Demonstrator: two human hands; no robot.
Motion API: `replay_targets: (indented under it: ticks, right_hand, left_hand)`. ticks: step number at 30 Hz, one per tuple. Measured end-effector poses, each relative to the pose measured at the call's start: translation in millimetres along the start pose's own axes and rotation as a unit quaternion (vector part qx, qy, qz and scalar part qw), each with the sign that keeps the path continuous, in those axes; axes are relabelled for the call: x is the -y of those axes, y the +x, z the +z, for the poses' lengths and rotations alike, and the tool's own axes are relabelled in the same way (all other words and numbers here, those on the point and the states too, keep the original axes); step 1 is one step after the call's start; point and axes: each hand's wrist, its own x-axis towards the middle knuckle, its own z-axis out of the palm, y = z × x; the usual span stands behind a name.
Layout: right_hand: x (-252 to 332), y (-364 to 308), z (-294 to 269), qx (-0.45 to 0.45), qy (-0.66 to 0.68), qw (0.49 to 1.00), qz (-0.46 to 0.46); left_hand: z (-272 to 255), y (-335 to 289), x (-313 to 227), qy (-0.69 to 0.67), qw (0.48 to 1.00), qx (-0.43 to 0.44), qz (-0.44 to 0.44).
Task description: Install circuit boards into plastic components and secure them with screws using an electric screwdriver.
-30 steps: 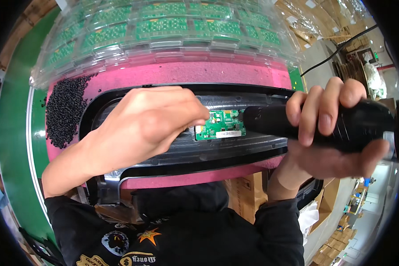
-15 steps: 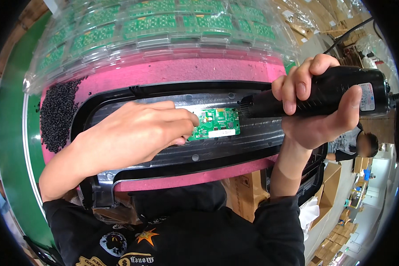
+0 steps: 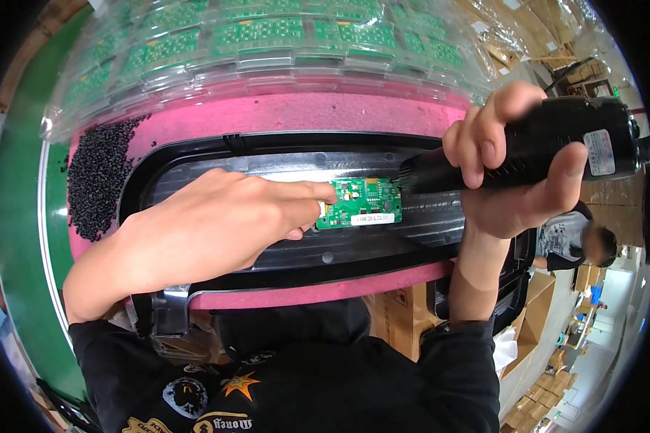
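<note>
A green circuit board [image 3: 372, 198] with a white label strip lies in a long black plastic housing [image 3: 296, 249]. At the board's left end, my left hand [image 3: 231, 216] is closed, its index fingertip pressed onto the board; the thumb is mostly hidden beneath the hand. My right hand [image 3: 509, 166] is wrapped round a black electric screwdriver [image 3: 556, 141], held nearly level. The tool's front end points left, close to the board's right edge, and its bit cannot be made out.
Black screws [image 3: 101, 180] lie heaped on the pink work surface [image 3: 282, 108], left of the housing. Clear plastic trays [image 3: 260, 43] of green boards are stacked at the back. Cardboard boxes [image 3: 397, 317] and a black frame stand below on the right; another person [image 3: 567, 238] is farther off.
The view has shifted slightly. My left index finger now reaches farther over the board's left end. The screwdriver stays in my right hand beside the board.
</note>
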Motion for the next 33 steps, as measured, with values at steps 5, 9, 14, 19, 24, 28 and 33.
replay_targets:
  ticks: [5,9,14,19,24,28,33]
  right_hand:
    - [0.1,-5.6,10.8,-0.013,-0.001,0.999,-0.037]
    - [32.5,-6.7,26.2,0.051,0.127,0.99,-0.037]
    - [33.8,-5.3,44.3,0.036,0.18,0.978,-0.099]
    - [32.2,-1.8,47.6,0.022,0.164,0.979,-0.12]
    - [18.4,-4.2,67.9,-0.04,0.135,0.985,-0.097]
    - [12.7,-5.1,63.1,-0.027,0.071,0.994,-0.081]
    - [6.2,-5.3,56.6,-0.004,0.036,0.999,-0.023]
  left_hand:
    - [5.3,1.8,6.2,-0.01,1.0,-0.025,0.008]
    - [-2.6,6.9,1.0,-0.048,0.993,-0.107,0.027]
    - [1.5,6.1,2.1,-0.078,0.972,-0.203,0.085]
    - [-1.5,4.8,4.3,-0.063,0.973,-0.209,0.072]
    - [0.1,3.3,1.5,-0.003,0.963,-0.26,0.072]
    - [1.3,0.9,-2.5,0.094,0.965,-0.24,0.055]
    - [-3.0,1.2,5.8,0.128,0.967,-0.22,0.008]
